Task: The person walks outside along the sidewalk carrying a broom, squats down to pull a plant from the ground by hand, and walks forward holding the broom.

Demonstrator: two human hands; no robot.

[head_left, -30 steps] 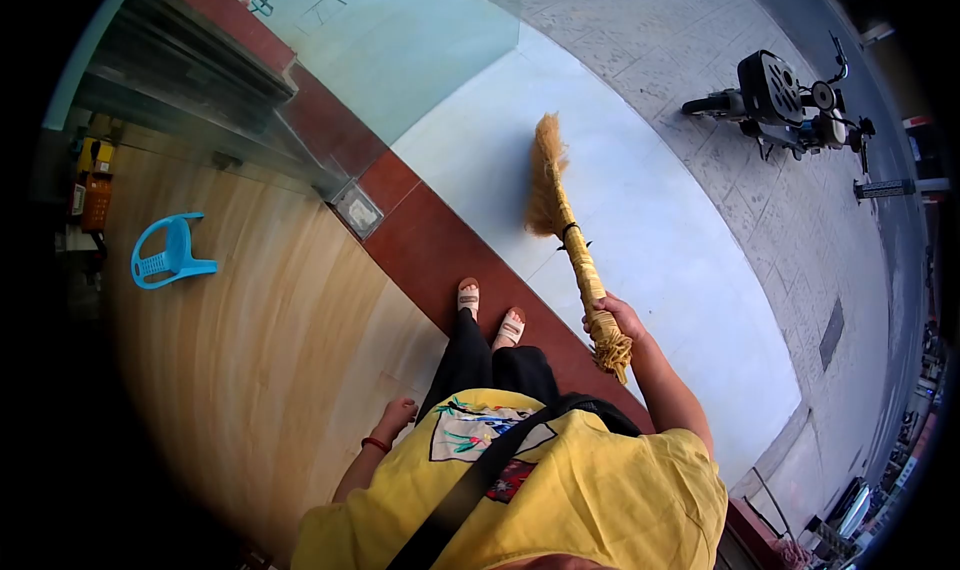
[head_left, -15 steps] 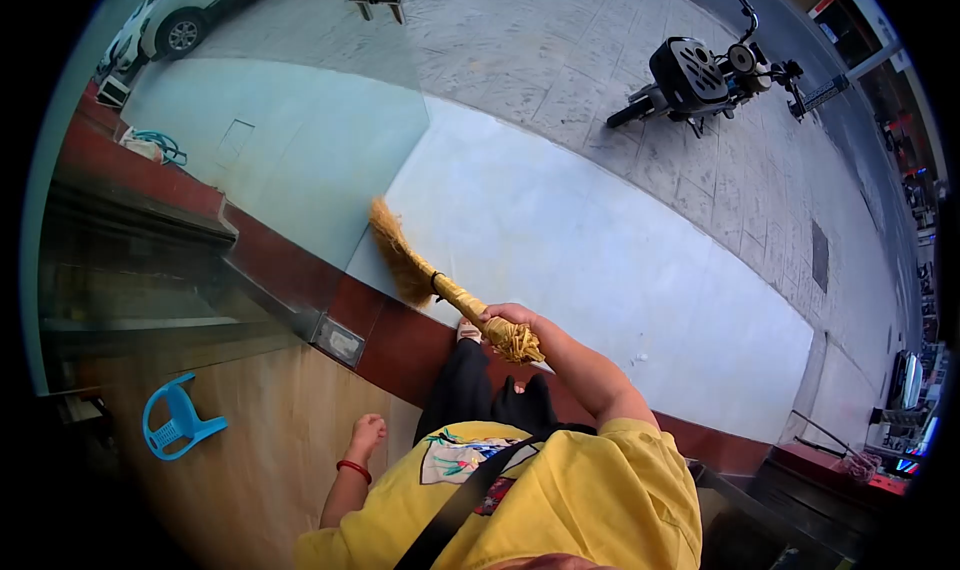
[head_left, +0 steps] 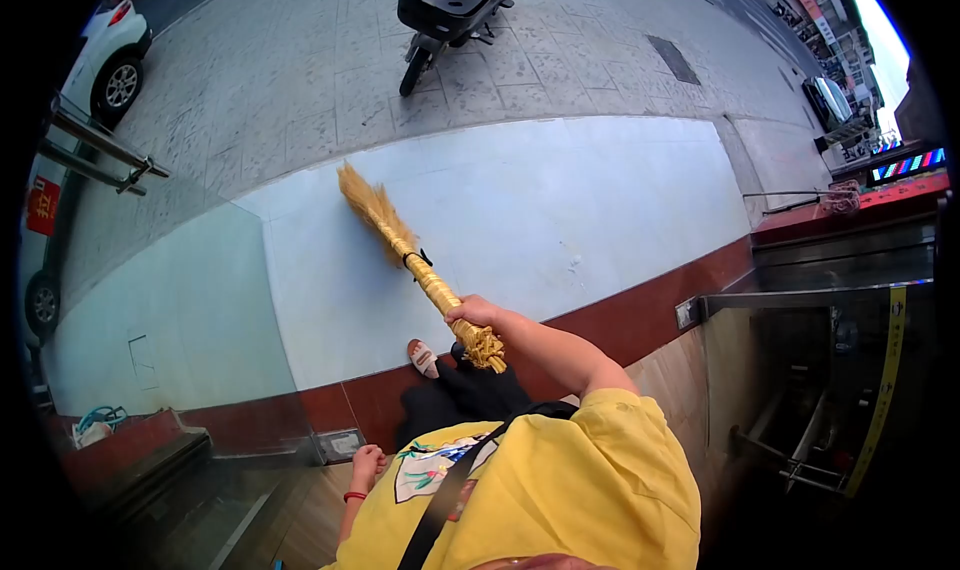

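Note:
My right hand (head_left: 473,313) is wrapped round the handle of a straw broom (head_left: 436,288), near its knotted end. The bristles fan out up and to the left, over the pale floor slab (head_left: 520,210); whether they touch it I cannot tell. A black tie circles the broom where handle meets bristles. Down by my left side, my left hand (head_left: 368,462) has its fingers curled in beside my yellow shirt (head_left: 590,480), with a red band on the wrist; nothing shows in it. One sandalled foot (head_left: 423,358) rests at the slab's edge.
A parked scooter (head_left: 445,10) stands on the grey paving ahead. White cars (head_left: 118,65) are at the left. Glass doors with metal handles flank a dark red threshold (head_left: 640,315). A blue hose (head_left: 100,417) lies at lower left, and a mop (head_left: 840,198) lies at the right.
The view has turned to the right, towards the outside. The broom has swung left across my front, still in my right hand. A foot has stepped onto the pale slab's edge, and the blue chair has left view.

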